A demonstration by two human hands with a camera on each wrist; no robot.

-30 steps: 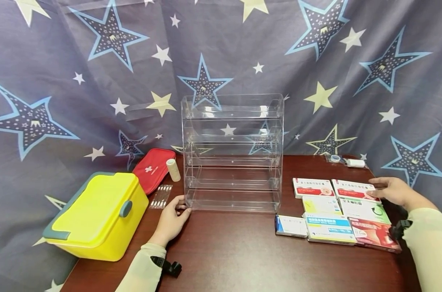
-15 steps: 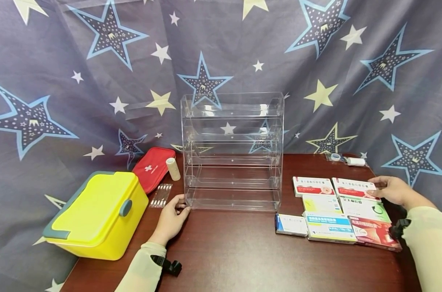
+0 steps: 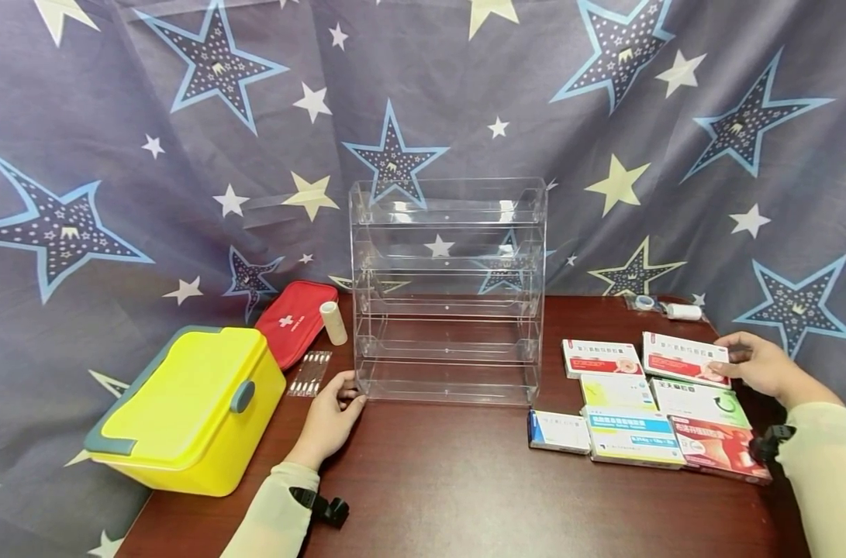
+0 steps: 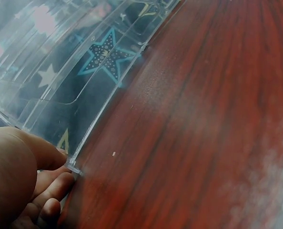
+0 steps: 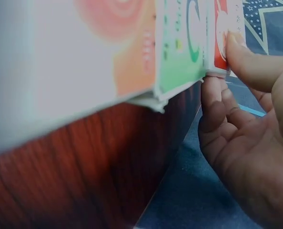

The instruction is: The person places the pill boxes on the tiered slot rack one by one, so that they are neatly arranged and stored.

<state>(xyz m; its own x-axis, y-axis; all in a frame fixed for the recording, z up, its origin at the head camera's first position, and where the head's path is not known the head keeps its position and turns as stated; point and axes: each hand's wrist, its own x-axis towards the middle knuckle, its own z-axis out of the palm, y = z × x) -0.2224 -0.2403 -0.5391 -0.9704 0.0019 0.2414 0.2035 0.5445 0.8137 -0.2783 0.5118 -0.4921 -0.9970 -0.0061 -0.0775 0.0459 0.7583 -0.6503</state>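
Note:
My right hand (image 3: 747,363) pinches the right end of a red-and-white medicine box (image 3: 682,358) in the back row of boxes, thumb on top and fingers under its edge. The right wrist view shows that hand (image 5: 221,71) on the same box (image 5: 222,28), whose end is raised off the table. My left hand (image 3: 337,407) lies on the brown table (image 3: 450,480) and grips the bottom-left corner of a clear acrylic tiered rack (image 3: 447,294). In the left wrist view the thumb and fingers of the left hand (image 4: 41,183) hold the corner of the rack (image 4: 84,71).
Several more medicine boxes lie flat by the right hand, among them a green-and-white box (image 3: 700,401) and a blue-and-white box (image 3: 632,435). A yellow lidded case (image 3: 185,411), a red first-aid pouch (image 3: 293,322), a bandage roll (image 3: 333,323) and a swab strip (image 3: 309,374) sit at left.
My right hand has closed on the red-and-white box and raised its right end slightly. The left hand has stayed at the rack's corner.

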